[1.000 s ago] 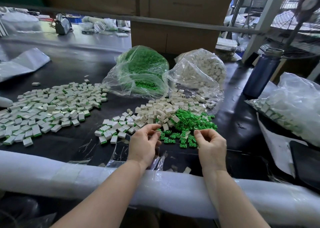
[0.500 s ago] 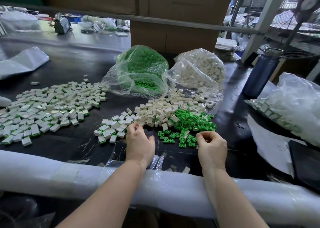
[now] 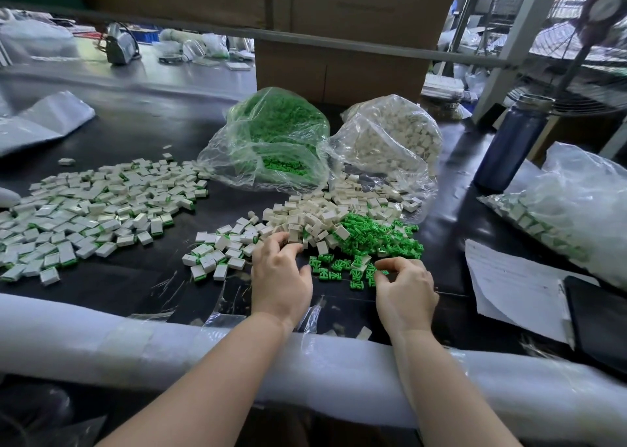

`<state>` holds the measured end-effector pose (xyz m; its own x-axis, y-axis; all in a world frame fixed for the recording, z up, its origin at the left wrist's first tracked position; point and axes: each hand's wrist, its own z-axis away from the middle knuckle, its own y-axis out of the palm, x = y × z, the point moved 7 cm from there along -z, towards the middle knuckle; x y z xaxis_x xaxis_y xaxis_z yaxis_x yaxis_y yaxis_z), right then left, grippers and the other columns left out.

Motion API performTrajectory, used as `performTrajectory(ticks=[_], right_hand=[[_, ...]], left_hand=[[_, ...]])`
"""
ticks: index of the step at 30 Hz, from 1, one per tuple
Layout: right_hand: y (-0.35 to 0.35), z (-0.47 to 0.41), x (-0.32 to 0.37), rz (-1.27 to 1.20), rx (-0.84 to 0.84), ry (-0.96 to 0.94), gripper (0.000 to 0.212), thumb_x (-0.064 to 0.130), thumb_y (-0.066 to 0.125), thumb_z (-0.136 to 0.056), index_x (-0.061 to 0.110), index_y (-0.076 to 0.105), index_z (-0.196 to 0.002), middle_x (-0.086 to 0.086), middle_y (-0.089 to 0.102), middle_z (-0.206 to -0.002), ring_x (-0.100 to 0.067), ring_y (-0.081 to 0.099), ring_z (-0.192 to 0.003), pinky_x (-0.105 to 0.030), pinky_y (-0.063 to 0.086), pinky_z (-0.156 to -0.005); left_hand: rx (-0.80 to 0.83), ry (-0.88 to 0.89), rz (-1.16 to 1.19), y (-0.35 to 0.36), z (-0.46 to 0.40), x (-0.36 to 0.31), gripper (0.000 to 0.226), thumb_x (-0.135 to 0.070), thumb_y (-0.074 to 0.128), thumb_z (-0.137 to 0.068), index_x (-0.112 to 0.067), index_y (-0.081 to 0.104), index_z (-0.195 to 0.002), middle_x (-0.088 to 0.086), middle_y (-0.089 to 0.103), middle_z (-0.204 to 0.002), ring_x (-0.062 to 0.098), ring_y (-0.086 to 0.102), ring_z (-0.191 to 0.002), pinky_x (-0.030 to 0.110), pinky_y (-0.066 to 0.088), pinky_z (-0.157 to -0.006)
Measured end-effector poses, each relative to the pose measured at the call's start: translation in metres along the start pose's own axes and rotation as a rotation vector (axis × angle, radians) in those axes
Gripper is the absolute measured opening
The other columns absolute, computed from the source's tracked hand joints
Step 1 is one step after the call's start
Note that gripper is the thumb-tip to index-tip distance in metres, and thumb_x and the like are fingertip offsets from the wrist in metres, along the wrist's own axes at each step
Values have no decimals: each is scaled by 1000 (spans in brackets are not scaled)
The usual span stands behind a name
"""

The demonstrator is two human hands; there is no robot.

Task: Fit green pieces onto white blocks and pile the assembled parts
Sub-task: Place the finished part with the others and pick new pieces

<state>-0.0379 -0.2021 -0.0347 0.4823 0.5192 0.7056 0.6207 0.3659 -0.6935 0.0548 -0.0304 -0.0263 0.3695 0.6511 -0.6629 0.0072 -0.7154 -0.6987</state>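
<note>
Left hand [image 3: 280, 275] palm down, fingers bent, tips touching the near edge of the white blocks [image 3: 315, 215] heap; whether anything is gripped cannot be told. Right hand [image 3: 405, 285] curled, fingertips pinching among the loose green pieces [image 3: 373, 234] just beside that heap. Assembled parts [image 3: 217, 256] in a small cluster left of the left hand, a far wider spread [image 3: 98, 209] well to the left. Behind, bag of green pieces [image 3: 271, 141] touching bag of white blocks [image 3: 390, 137]. Blue bottle [image 3: 512, 144] upright at right, paper sheet [image 3: 515, 287] nearer.
</note>
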Motion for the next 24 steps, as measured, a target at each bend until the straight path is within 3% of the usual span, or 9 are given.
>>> performTrajectory(ticks=[9, 15, 19, 24], right_hand=[[10, 0, 11, 259, 6, -84, 24, 40, 56, -90, 33, 65, -111, 5, 49, -118, -16, 38, -116, -34, 26, -93], [13, -1, 11, 273, 26, -93, 16, 33, 55, -91, 28, 64, -104, 3, 49, -116, -18, 37, -115, -33, 24, -90], [14, -1, 12, 235, 25, -112, 13, 27, 53, -93, 23, 63, -100, 2, 50, -115, -18, 37, -114, -33, 23, -90], [13, 1, 13, 208, 30, -131, 21, 24, 53, -93, 29, 62, -111, 2, 49, -118, -18, 37, -117, -35, 24, -95]], left_hand=[[88, 98, -10, 14, -11, -19, 21, -19, 57, -90, -16, 66, -108, -1, 51, -119, 19, 38, -113, 26, 30, -99], [135, 135, 14, 27, -4, -21, 20, -18, 56, -90, -17, 64, -108, 0, 52, -115, 18, 40, -111, 22, 31, -94], [111, 113, 65, 24, -4, -17, 19, -18, 60, -88, -18, 64, -107, -2, 53, -112, 16, 41, -112, 10, 23, -82], [126, 141, 56, 24, -1, -17, 19, -18, 59, -89, -18, 65, -107, -3, 54, -110, 15, 42, -110, 12, 26, -84]])
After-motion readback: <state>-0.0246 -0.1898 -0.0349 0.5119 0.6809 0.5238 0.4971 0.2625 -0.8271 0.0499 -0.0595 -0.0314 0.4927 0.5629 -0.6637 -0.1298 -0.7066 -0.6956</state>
